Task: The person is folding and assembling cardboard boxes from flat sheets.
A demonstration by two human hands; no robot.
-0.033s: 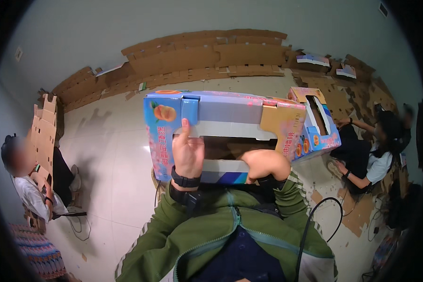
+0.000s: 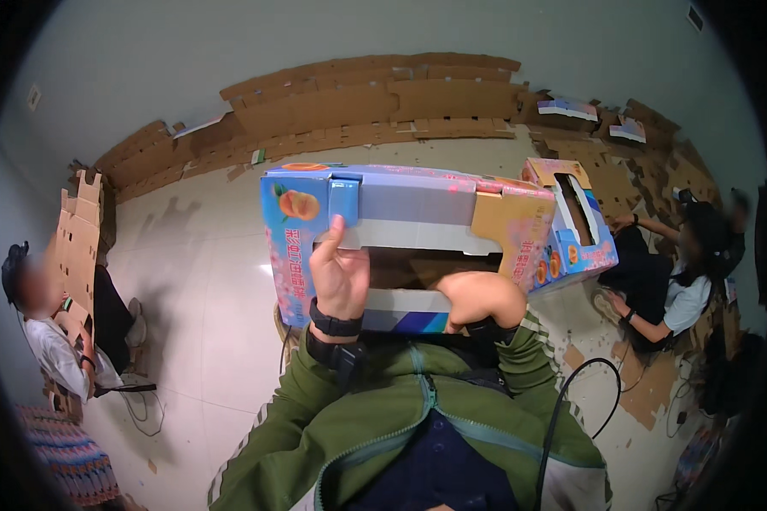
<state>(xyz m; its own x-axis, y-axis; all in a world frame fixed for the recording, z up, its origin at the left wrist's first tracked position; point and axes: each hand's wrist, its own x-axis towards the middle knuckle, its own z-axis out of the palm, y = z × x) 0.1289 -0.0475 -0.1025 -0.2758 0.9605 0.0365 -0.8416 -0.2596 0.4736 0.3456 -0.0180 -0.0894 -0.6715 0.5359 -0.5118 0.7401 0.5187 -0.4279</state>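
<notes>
Pale floor [image 2: 204, 341], cardboard [image 2: 332, 109] along wall [image 2: 358, 30], carton [image 2: 603, 243] (partly hidden) behind foreground box [image 2: 413, 201]

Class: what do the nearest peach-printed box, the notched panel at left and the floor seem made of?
Peach-printed box: probably glossy cardboard; folded flaps, highlights.
Notched panel: likely matte cardboard; brown, cut slots.
Floor: perhaps polished tile; thin seams, shine.

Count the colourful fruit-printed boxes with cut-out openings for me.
2. The nearer box is in front of the green jacket; the second box is to its right, partly covered by it. Others may be hidden.
</notes>
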